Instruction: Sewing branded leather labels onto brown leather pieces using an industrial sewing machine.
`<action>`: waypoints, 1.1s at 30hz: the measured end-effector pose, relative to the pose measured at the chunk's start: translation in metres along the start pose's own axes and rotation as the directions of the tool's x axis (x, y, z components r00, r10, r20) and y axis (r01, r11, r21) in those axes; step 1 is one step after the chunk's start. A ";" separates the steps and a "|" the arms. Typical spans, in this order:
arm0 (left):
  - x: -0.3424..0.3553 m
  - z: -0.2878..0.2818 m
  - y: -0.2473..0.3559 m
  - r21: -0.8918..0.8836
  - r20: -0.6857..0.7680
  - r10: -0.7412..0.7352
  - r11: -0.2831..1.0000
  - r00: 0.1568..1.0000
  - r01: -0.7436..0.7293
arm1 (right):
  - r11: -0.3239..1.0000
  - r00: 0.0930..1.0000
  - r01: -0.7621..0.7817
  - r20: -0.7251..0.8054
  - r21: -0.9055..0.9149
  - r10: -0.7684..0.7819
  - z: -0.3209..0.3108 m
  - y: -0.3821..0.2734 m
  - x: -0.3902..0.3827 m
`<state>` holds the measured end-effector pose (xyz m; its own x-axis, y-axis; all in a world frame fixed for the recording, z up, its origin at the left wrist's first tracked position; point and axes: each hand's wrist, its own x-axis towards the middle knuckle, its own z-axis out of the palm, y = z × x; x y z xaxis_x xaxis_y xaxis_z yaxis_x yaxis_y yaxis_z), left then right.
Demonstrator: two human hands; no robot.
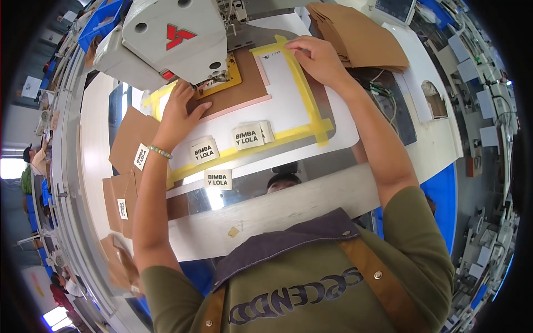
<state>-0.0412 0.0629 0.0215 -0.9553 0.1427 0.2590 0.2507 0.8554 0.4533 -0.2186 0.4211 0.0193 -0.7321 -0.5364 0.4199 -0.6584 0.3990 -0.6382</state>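
Note:
A brown flat panel [251, 71] lies under the head of a white sewing machine [172, 41], against pink edging strips on a white sheet bordered with yellow tape [302, 83]. A yellow clamp frame [233, 75] sits over the panel, with a cream label inside it. My left hand [180, 108] rests on the panel's left part beside the clamp, fingers spread, thumb apart. My right hand [317, 60] lies at the sheet's far right corner, its index finger stretched onto the tape and the other fingers loosely bent. Nothing shows in either hand.
Small piles of cream printed labels [204, 150] lie near me, with a single label [218, 179] on the shiny metal plate. Brown panels bearing labels [133, 133] lie left of my left forearm. A stack of brown panels [361, 36] stands far right, near cables [383, 94].

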 end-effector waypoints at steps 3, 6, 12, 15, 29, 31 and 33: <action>-0.019 -0.004 -0.017 0.040 -0.050 -0.015 0.999 0.999 0.017 | 0.998 0.996 0.020 0.088 0.051 -0.025 0.008 -0.026 -0.003; -0.024 -0.015 -0.011 -0.061 0.021 -0.068 0.996 0.997 0.069 | 0.982 0.962 0.190 0.198 -0.005 -0.185 0.025 -0.045 -0.018; -0.040 -0.027 -0.035 -0.080 0.087 -0.085 0.993 0.993 0.092 | 0.890 0.873 0.365 0.431 -0.271 -0.227 0.051 -0.074 -0.022; -0.040 -0.024 -0.032 0.007 0.046 -0.052 0.999 0.998 0.051 | 0.884 0.868 0.378 0.438 -0.276 -0.235 0.052 -0.075 -0.024; -0.034 0.017 0.006 0.281 -0.184 0.345 0.916 0.920 -0.287 | 0.746 0.850 0.476 0.461 -0.466 -0.254 0.038 -0.087 -0.063; -0.039 0.016 0.009 0.272 -0.181 0.334 0.921 0.925 -0.279 | 0.724 0.847 0.510 0.418 -0.465 -0.329 0.043 -0.082 -0.064; -0.047 0.013 0.013 0.261 -0.177 0.320 0.927 0.931 -0.269 | 0.711 0.845 0.521 0.400 -0.472 -0.354 0.047 -0.078 -0.063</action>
<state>0.0051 0.0737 0.0042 -0.7813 0.3177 0.5373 0.4480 0.8848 0.1281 -0.1125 0.3889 0.0122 -0.3161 -0.8922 0.3226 -0.9322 0.3553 0.0693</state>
